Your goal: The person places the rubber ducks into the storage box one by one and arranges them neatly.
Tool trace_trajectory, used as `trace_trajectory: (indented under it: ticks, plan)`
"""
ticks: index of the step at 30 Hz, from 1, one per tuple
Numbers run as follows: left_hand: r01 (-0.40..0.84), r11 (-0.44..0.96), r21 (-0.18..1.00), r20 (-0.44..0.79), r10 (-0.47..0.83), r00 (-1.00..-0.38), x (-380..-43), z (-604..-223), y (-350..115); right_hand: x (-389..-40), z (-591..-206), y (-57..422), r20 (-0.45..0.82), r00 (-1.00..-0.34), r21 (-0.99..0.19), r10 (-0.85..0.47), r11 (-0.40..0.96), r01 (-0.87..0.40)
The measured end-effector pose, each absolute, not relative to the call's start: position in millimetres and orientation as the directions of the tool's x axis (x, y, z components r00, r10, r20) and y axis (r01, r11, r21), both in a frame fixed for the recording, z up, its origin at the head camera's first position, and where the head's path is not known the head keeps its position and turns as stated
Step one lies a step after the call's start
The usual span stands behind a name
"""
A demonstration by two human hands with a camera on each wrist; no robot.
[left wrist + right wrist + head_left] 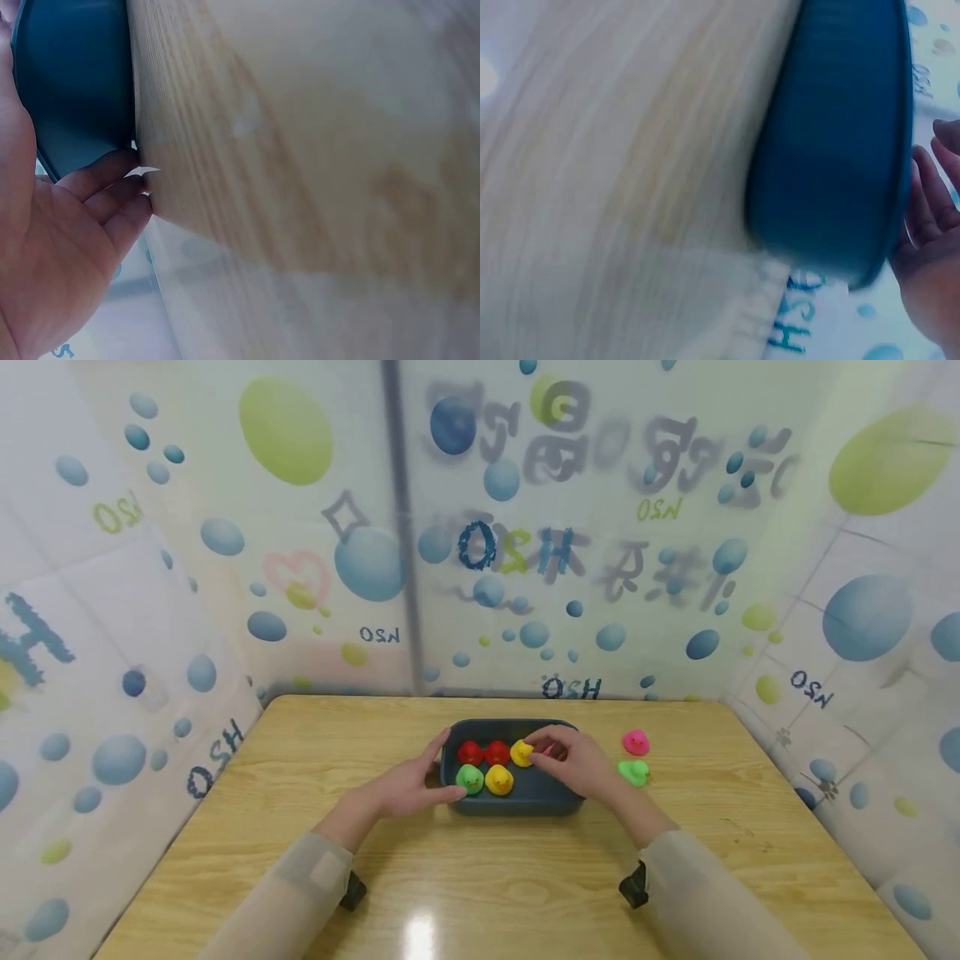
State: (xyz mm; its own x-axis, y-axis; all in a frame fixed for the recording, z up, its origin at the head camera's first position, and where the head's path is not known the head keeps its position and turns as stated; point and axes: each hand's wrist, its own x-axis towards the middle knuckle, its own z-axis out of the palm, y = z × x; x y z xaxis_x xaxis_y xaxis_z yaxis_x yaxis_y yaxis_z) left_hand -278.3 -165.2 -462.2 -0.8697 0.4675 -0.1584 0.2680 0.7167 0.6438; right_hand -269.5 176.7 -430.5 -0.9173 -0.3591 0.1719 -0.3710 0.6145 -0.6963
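A dark blue plastic bin (517, 806) holds several small rubber ducks. Two red ducks (470, 753) sit at its back left, with a green duck (469, 779) and a yellow duck (498, 781) in front. My left hand (405, 789) holds the bin's left end, thumb at the front corner and fingers along the end wall, as the left wrist view also shows. Reaching in from the right, my right hand (581, 764) pinches another yellow duck (520, 753) at the back row. A pink duck (551, 750) shows partly behind its fingers. The right wrist view hides the ducks behind the bin wall.
On the wooden table (480, 877), right of the bin, lie a pink duck (636, 742) and a green duck (634, 772). Printed curtains (337, 652) surround the table's back and sides. Black wrist cameras (634, 887) hang beneath both forearms.
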Motion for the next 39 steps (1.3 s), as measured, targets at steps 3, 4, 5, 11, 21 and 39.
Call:
trace_trajectory:
  ticks: [3,4,5,11,21,39]
  plan:
    - [0.265,0.721,0.641,-0.162,0.465,-0.87,-279,-462,-165,-266,-424,196,0.163,-0.933,-0.717,-0.32,0.612,-0.335]
    - [0.264,0.722,0.64,-0.163,0.463,-0.871,-279,-462,-165,-265,-422,203,0.156,-0.938,-0.718,-0.309,0.617,-0.322]
    - [0.264,0.724,0.637,-0.164,0.462,-0.872,-278,-461,-165,-263,-421,210,0.156,-0.941,-0.716,-0.3,0.622,-0.317]
    - [0.261,0.731,0.631,-0.171,0.459,-0.872,-277,-459,-165,-258,-420,253,0.174,-0.95,-0.666,-0.257,0.68,-0.306]
    - [0.258,0.729,0.633,-0.169,0.456,-0.874,-279,-458,-167,-253,-425,309,0.136,-0.967,-0.634,-0.214,0.731,-0.251]
    - [0.253,0.721,0.645,-0.166,0.456,-0.874,-280,-461,-166,-255,-443,342,-0.059,-0.961,-0.58,-0.269,0.793,-0.186]
